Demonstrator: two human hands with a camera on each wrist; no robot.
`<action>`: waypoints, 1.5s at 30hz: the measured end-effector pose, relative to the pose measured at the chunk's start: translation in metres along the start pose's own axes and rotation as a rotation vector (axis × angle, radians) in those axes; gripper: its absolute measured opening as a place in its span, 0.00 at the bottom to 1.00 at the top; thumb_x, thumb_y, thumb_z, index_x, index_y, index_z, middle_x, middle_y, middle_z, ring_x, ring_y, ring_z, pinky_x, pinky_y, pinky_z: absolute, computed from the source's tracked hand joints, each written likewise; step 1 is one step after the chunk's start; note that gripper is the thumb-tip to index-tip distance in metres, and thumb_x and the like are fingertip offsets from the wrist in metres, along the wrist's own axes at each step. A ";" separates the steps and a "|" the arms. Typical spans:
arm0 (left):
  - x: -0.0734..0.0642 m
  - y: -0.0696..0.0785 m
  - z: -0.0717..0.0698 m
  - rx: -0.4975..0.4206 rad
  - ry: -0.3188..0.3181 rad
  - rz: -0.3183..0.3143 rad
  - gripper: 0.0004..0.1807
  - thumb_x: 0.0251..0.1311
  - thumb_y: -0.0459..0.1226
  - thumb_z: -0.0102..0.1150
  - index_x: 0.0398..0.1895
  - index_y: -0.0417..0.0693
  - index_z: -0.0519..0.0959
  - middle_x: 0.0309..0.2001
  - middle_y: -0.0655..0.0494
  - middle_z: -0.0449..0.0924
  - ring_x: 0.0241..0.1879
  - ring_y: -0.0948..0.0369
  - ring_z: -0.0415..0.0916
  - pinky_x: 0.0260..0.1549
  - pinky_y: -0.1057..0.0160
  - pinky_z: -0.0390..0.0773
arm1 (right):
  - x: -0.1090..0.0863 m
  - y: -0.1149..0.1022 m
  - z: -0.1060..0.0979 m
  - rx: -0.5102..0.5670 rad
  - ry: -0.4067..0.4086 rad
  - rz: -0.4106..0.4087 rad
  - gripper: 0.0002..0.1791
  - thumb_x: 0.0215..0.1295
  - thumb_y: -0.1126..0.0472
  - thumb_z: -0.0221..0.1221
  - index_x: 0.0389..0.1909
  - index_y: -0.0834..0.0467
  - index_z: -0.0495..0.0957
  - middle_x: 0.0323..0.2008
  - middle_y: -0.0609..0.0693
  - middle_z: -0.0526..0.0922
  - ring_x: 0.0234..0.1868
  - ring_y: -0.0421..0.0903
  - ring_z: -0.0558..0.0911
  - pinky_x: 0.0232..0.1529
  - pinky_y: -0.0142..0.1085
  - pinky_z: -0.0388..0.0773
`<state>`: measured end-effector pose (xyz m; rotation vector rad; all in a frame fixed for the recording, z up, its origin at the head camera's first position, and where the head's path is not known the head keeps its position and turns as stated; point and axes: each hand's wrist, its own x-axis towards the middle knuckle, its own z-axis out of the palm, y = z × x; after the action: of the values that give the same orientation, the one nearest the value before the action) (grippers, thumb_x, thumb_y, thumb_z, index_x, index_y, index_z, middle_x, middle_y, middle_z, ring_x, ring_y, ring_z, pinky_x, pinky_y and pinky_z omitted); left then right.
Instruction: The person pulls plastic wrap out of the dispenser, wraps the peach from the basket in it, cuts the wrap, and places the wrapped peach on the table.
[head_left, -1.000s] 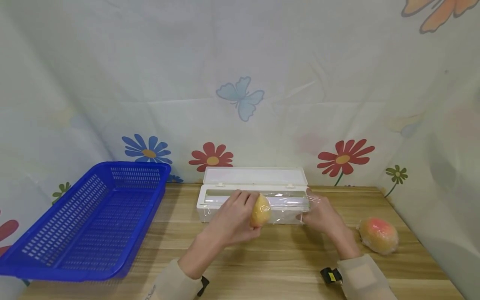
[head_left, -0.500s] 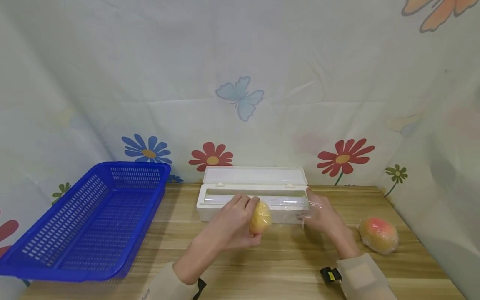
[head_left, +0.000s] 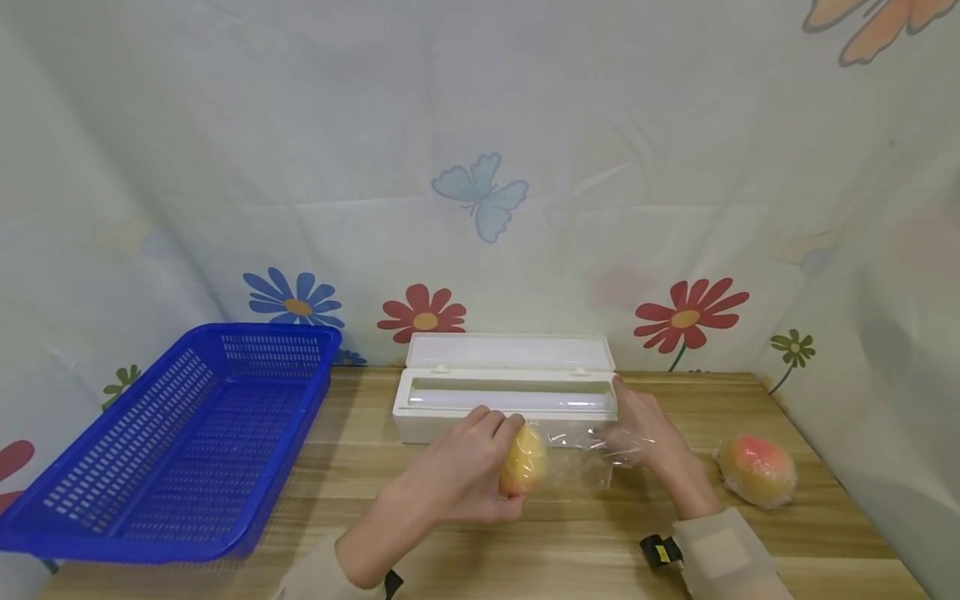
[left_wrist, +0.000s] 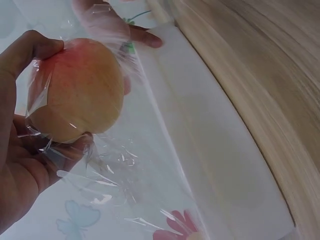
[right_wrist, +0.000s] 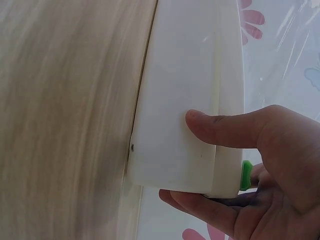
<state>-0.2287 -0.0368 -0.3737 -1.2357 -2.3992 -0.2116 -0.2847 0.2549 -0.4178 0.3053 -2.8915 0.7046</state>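
In the head view my left hand (head_left: 468,471) grips a yellow and pink peach (head_left: 527,460) in front of the white cling film box (head_left: 435,429). Clear cling film (left_wrist: 107,170) wraps part of the peach in the left wrist view and trails loosely from it. My right hand (head_left: 648,429) holds the right end of the box. In the right wrist view its thumb lies on the front face and its fingers curl round the end. Inside the box, whose lid (head_left: 510,352) stands raised, is a white roll (head_left: 510,401).
A second peach (head_left: 757,471), wrapped in film, lies on the wooden table (head_left: 570,550) to the right. On the left stands a blue plastic basket (head_left: 255,500). A flowered cloth (head_left: 562,275) hangs behind the box.
My left hand has drawn the peach back from the box, towards me. The film once stretched over the box now hangs loose in front of it. My right hand stays on the box end.
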 end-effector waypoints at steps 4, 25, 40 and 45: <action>-0.003 0.005 -0.004 -0.001 -0.015 0.015 0.38 0.45 0.55 0.74 0.53 0.39 0.76 0.42 0.52 0.80 0.40 0.58 0.76 0.42 0.66 0.81 | 0.001 0.003 0.002 -0.009 0.018 -0.018 0.38 0.54 0.60 0.74 0.63 0.66 0.67 0.46 0.63 0.84 0.48 0.62 0.83 0.49 0.60 0.79; -0.016 0.029 -0.012 -0.015 -0.123 0.043 0.37 0.45 0.55 0.73 0.53 0.40 0.76 0.44 0.55 0.80 0.44 0.60 0.76 0.47 0.68 0.78 | 0.000 0.003 0.004 0.014 0.060 -0.038 0.42 0.54 0.64 0.76 0.66 0.72 0.66 0.50 0.70 0.82 0.49 0.63 0.82 0.50 0.61 0.79; -0.031 0.037 -0.007 -0.017 -0.104 0.105 0.39 0.40 0.58 0.75 0.51 0.43 0.77 0.38 0.59 0.77 0.37 0.65 0.75 0.36 0.72 0.79 | 0.001 0.003 0.006 -0.003 0.070 -0.044 0.43 0.53 0.64 0.76 0.66 0.73 0.65 0.49 0.71 0.82 0.49 0.66 0.83 0.50 0.61 0.79; -0.035 0.039 -0.008 -0.037 -0.161 0.105 0.39 0.46 0.58 0.74 0.55 0.42 0.76 0.42 0.58 0.80 0.42 0.64 0.77 0.43 0.70 0.79 | 0.000 0.002 0.007 0.004 0.061 -0.027 0.43 0.54 0.65 0.76 0.67 0.72 0.65 0.50 0.71 0.81 0.49 0.66 0.82 0.50 0.62 0.78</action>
<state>-0.1771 -0.0419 -0.3847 -1.4410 -2.4661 -0.1300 -0.2860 0.2536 -0.4250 0.3167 -2.8233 0.7027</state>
